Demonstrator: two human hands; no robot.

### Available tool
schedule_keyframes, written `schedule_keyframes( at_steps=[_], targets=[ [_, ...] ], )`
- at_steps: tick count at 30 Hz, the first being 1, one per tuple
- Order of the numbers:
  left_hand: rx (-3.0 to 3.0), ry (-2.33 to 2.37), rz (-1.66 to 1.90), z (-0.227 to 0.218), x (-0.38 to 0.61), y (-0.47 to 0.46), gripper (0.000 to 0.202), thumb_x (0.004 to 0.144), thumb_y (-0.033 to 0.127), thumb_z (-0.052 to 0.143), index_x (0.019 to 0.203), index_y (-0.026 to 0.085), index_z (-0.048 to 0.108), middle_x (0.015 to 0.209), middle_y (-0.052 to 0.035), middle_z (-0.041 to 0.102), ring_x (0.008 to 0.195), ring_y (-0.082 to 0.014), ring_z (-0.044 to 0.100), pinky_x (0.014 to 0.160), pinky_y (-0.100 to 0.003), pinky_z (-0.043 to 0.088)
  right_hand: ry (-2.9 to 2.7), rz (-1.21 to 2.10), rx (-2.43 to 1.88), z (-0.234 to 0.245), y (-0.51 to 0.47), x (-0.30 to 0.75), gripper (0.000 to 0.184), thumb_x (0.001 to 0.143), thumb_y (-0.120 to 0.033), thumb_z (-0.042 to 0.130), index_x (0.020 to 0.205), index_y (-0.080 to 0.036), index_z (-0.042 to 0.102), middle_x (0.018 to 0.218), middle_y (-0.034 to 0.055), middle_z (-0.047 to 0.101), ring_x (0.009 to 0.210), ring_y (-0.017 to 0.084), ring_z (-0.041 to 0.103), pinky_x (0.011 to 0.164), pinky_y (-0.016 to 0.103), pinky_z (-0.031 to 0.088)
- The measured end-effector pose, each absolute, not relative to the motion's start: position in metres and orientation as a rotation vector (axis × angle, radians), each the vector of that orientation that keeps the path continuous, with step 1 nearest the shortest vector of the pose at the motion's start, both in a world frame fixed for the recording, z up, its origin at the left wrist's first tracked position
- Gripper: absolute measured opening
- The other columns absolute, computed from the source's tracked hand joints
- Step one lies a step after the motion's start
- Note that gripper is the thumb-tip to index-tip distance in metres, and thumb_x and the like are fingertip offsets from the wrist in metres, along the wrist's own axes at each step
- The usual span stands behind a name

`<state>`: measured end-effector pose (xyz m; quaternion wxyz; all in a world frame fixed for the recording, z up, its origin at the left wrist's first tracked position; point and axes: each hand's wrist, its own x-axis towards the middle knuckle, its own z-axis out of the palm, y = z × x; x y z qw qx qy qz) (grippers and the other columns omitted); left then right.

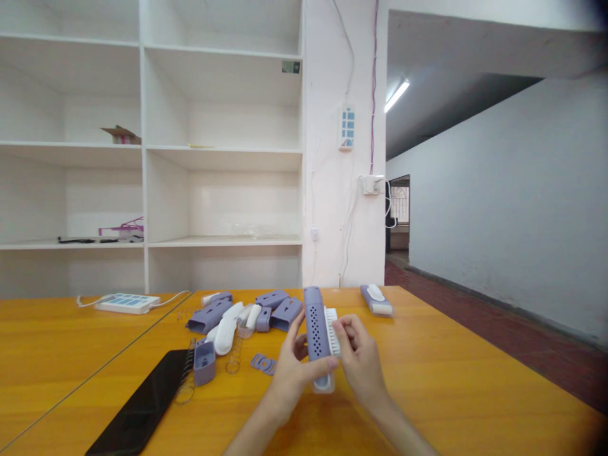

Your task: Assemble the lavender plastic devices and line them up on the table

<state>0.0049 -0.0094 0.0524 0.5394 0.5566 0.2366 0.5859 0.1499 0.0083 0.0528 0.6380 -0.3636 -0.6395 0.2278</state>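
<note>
My left hand [291, 370] grips a long purple perforated casing [314, 329], held upright above the orange table [427, 380], thumb across its lower end. My right hand [360, 358] is closed on a white ribbed insert [332, 330] that sits against the casing's right side. A translucent white end piece [323, 382] shows at the casing's bottom.
A heap of purple casings [209, 315] and white parts [227, 330] lies behind my hands, with metal springs [235, 354] and a small purple clip [263, 363]. A black phone [142, 402] lies at the left, an assembled unit [377, 299] and a power strip [127, 303] farther back.
</note>
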Motion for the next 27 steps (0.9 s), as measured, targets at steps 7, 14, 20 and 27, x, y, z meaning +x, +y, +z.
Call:
schedule_keyframes(
  at_steps=[7, 14, 20, 27],
  targets=[
    [1.356, 0.551, 1.406, 0.043, 0.006, -0.001, 0.108, 0.061, 0.029, 0.091, 0.15, 0.022, 0.03, 0.126, -0.0152, 0.065, 0.113, -0.0323, 0.063, 0.098, -0.043, 0.048, -1.454, 0.501, -0.839, 0.046, 0.007, 0.153, 0.024, 0.098, -0.045, 0.048, 0.088, -0.023, 0.052, 0.07, -0.0005, 0.063, 0.061, 0.019, 0.06, 0.056, 0.026, 0.044],
    [1.476, 0.707, 1.515, 0.052, 0.014, -0.005, 0.101, 0.064, 0.031, 0.088, 0.149, 0.019, 0.034, 0.116, -0.0127, 0.067, 0.103, -0.0285, 0.063, 0.093, -0.038, 0.049, -1.36, 0.554, -0.803, 0.051, 0.009, 0.153, 0.024, 0.097, -0.045, 0.049, 0.086, -0.023, 0.052, 0.07, -0.0014, 0.061, 0.064, 0.018, 0.058, 0.057, 0.024, 0.045],
    [1.547, 0.867, 1.542, 0.058, 0.014, -0.017, 0.094, 0.065, 0.031, 0.086, 0.146, 0.025, 0.038, 0.113, -0.0093, 0.064, 0.096, -0.0253, 0.06, 0.082, -0.034, 0.052, -1.385, 0.574, -0.79, 0.047, 0.011, 0.153, 0.024, 0.098, -0.044, 0.048, 0.087, -0.024, 0.051, 0.073, -0.0012, 0.061, 0.066, 0.018, 0.059, 0.06, 0.025, 0.046],
    [1.569, 0.864, 1.522, 0.058, 0.013, -0.019, 0.096, 0.066, 0.027, 0.085, 0.147, 0.026, 0.034, 0.124, -0.0112, 0.06, 0.1, -0.0259, 0.06, 0.078, -0.032, 0.055, -1.427, 0.515, -0.82, 0.043, 0.009, 0.153, 0.021, 0.1, -0.043, 0.045, 0.092, -0.024, 0.052, 0.075, -0.0023, 0.058, 0.066, 0.017, 0.056, 0.065, 0.026, 0.046]
  ],
)
